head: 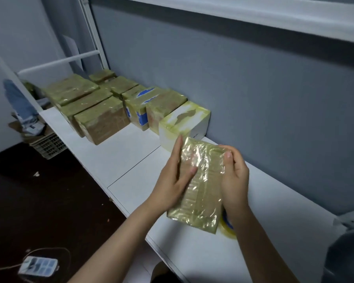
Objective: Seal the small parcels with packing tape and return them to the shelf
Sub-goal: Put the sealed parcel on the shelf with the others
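A grey-blue wall (253, 88) runs behind a long white shelf (131, 160), with dark floor (39, 201) to its left. At the far end of the shelf stands a row of taped parcels (102, 117), brown boxes under glossy yellowish tape, set touching one another. One box with blue print (136, 111) sits among them; its lettering is too blurred to read. A white box (184, 121) closes the row at the near end, and a small dark mark on its side is too small to read.

The tape-wrapped parcel (200, 180) is held over the shelf, just in front of the white box; no label shows on it. The left hand (172, 186) grips its left edge, thumb across the top face. The right hand (233, 176) curls round its right edge. A packing tape roll (227, 227) lies on the shelf, partly hidden beneath the parcel and the right wrist. On the floor are a plastic crate (49, 145) and a white power strip (38, 266).
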